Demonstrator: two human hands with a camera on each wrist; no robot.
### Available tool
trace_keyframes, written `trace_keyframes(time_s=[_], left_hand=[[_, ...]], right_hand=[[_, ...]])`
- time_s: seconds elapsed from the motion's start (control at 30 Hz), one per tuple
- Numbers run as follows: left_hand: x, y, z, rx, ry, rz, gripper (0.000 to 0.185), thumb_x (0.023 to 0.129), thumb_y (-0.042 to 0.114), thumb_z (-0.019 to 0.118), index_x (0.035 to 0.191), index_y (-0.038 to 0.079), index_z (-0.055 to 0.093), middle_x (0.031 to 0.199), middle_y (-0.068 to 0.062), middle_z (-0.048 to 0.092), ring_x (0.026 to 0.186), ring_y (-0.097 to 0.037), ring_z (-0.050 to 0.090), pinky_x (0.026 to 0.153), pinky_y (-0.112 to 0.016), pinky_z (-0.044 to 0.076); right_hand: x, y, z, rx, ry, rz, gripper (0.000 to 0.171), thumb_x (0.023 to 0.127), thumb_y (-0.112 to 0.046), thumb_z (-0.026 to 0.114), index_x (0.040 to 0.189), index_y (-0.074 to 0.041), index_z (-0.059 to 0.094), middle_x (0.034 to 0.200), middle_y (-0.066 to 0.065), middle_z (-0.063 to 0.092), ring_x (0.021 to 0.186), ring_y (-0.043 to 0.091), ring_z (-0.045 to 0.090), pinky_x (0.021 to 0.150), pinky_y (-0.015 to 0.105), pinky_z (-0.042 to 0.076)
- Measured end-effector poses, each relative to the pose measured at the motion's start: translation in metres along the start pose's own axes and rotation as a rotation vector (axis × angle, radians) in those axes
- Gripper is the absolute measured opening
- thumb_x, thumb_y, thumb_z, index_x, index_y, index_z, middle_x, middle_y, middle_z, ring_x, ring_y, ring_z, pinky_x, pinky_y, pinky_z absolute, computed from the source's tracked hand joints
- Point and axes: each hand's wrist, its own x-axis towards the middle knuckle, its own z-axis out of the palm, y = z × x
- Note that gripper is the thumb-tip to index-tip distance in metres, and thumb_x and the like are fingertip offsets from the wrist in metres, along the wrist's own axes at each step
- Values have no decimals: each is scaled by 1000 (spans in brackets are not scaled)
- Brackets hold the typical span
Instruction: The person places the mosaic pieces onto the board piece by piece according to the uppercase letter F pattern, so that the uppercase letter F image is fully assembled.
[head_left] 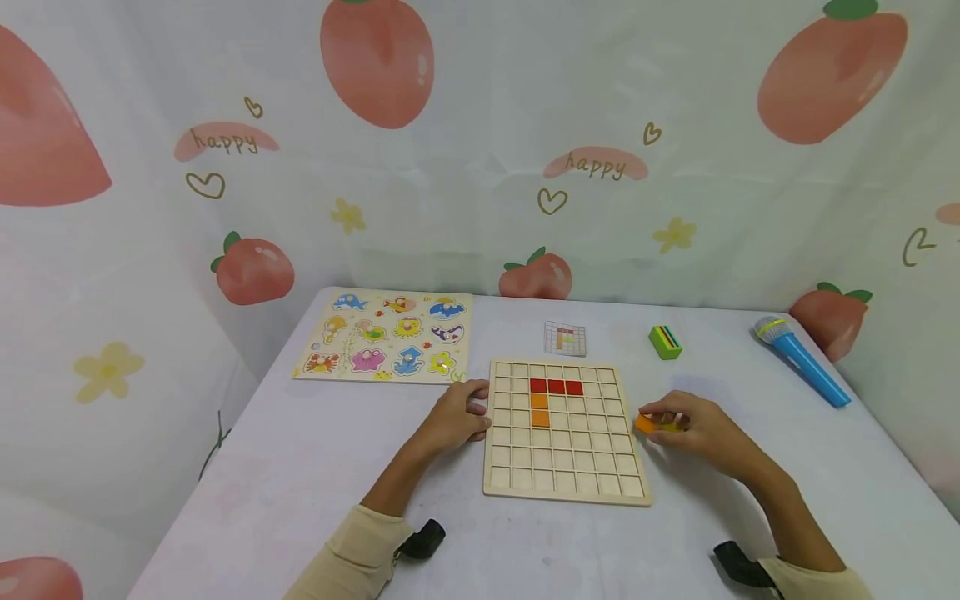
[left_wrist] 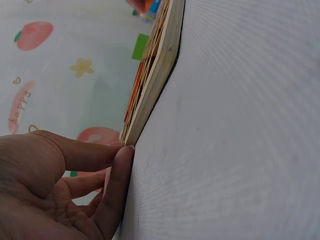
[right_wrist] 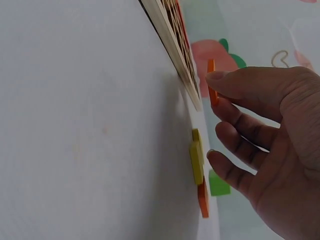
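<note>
A square wooden grid board (head_left: 567,460) lies on the table, with a row of red tiles (head_left: 556,387) and two orange tiles (head_left: 540,410) below its left end. At the board's left edge, my left hand (head_left: 453,415) pinches the rim between thumb and finger, as the left wrist view shows. My right hand (head_left: 693,427), just off the right edge, holds an orange square tile (right_wrist: 211,66) between thumb and index finger, raised off the table. Beneath that hand lie yellow tiles (right_wrist: 196,161) and another orange tile (right_wrist: 203,199), partly hidden in the head view.
Behind the board is a small printed pattern card (head_left: 565,339). A green-sided stack of coloured tiles (head_left: 665,342) stands to its right. Farther right lies a blue toy microphone (head_left: 806,364). A sea-animal puzzle board (head_left: 386,337) occupies the back left.
</note>
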Motion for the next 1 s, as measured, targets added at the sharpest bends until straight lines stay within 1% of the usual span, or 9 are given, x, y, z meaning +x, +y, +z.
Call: trace_keyframes(time_s=[0.2, 0.33, 0.47, 0.63, 0.83, 0.9, 1.0], left_hand=[[2, -1, 0, 8, 3, -8, 65, 90, -11, 71, 152, -4, 51, 136, -16, 60, 111, -25, 62, 75, -30, 66], [2, -1, 1, 6, 1, -7, 66, 90, -11, 71, 152, -4, 50, 136, -16, 60, 111, -25, 63, 75, -30, 67], [2, -2, 1, 4, 2, -4, 66, 90, -11, 71, 152, -4, 51, 136, -16, 60, 111, -26, 63, 75, -31, 67], [3, -2, 1, 5, 3, -7, 65, 90, -11, 71, 152, -4, 51, 137, -16, 61, 111, -25, 62, 75, -30, 66], [2, -1, 0, -1, -4, 3, 66, 89, -11, 72, 152, -5, 50, 137, -16, 60, 111, -26, 62, 75, -32, 67], [2, -1, -1, 0, -3, 5, 67, 89, -11, 72, 151, -5, 50, 137, -17, 60, 111, -26, 63, 75, -32, 67], [2, -2, -1, 5, 0, 2, 67, 89, -11, 72, 151, -5, 51, 137, -17, 60, 111, -26, 63, 75, -32, 67]], right_hand=[[8, -10, 8, 11, -29, -46, 32, 90, -17, 82, 120, -8, 79, 100, -6, 69, 94, 15, 57, 79, 25, 53], [13, -16, 15, 34, -52, -72, 31, 89, -16, 83, 119, -8, 78, 102, -5, 69, 95, 15, 57, 79, 26, 53], [18, -22, 21, 48, -79, -79, 33, 89, -21, 84, 120, -10, 78, 105, -5, 69, 97, 15, 56, 79, 26, 52], [24, -30, 27, 53, -107, -107, 36, 88, -23, 85, 121, -10, 77, 106, -3, 67, 96, 16, 56, 78, 26, 50], [30, -39, 34, 62, -137, -110, 33, 89, -24, 84, 120, -12, 78, 110, -4, 68, 101, 18, 56, 83, 28, 51], [33, -41, 38, 56, -144, -121, 32, 89, -23, 84, 119, -13, 78, 108, -5, 68, 100, 16, 56, 83, 27, 50], [36, -43, 43, 50, -150, -152, 31, 89, -22, 84, 119, -12, 79, 104, -8, 69, 96, 14, 56, 78, 26, 50]])
